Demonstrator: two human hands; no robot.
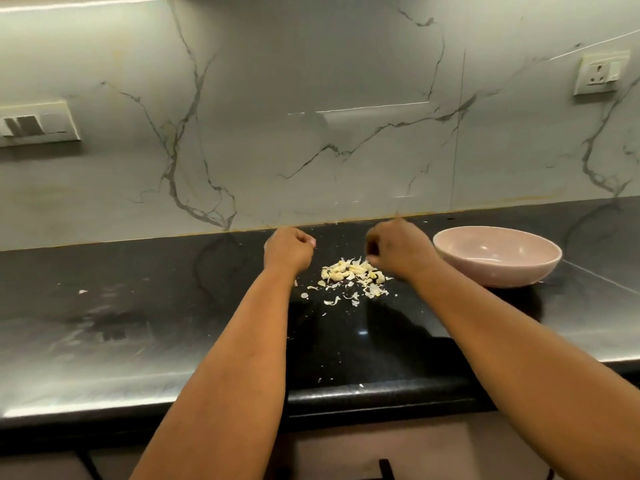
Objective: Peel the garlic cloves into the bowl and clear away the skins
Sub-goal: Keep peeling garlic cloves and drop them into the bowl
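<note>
nearest the camera, the rounded front edge of the black countertop (346, 396) runs left to right, with two bare forearms reaching over it toward the wall. a few tiny white flecks lie on the dark stone just past the edge. farther in, between the two hands, sits the pile of garlic (349, 271): pale yellow cloves heaped together, with thin whitish papery skins (332, 301) scattered on its near side. the cloves are small and lie in mixed directions, so no single long axis can be told; the heap as a whole spreads wider left to right. the left hand (289, 249) is just left of the pile, fingers curled into a fist; what it holds, if anything, cannot be told. the right hand (398, 252) is at the pile's right edge, fingers curled downward and blurred, grip unclear. right of it stands a pink bowl (526, 271), upright. behind rises the marbled backsplash (311, 133).
</note>
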